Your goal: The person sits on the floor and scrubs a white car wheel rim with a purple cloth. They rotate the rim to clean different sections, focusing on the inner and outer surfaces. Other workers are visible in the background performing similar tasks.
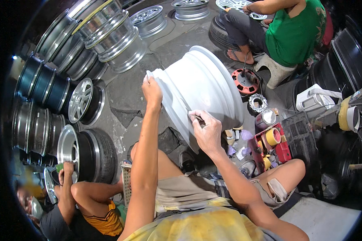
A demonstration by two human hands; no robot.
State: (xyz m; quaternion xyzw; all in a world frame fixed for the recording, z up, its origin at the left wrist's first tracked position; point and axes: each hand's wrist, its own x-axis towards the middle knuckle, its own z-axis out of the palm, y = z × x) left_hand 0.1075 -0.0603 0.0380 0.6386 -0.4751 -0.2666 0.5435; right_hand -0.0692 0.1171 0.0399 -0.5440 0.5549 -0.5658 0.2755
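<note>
A white-coated wheel rim (197, 86) is tilted in front of me, its barrel turned toward my hands. My left hand (152, 91) grips the near flange at its upper left edge, fingers wrapped over the lip. Against the barrel, just inside that flange, my right hand (207, 130) is closed in a pinch. A thin dark sliver shows at its fingertips, too small to name. White dust coats the right fingers.
Stacked metal wheel rims (112, 36) line the left side. A red tray (283, 142) with tape rolls and a can (266, 118) stand at right. One person in a green shirt (295, 32) sits far right; another person's hand (66, 170) works at lower left.
</note>
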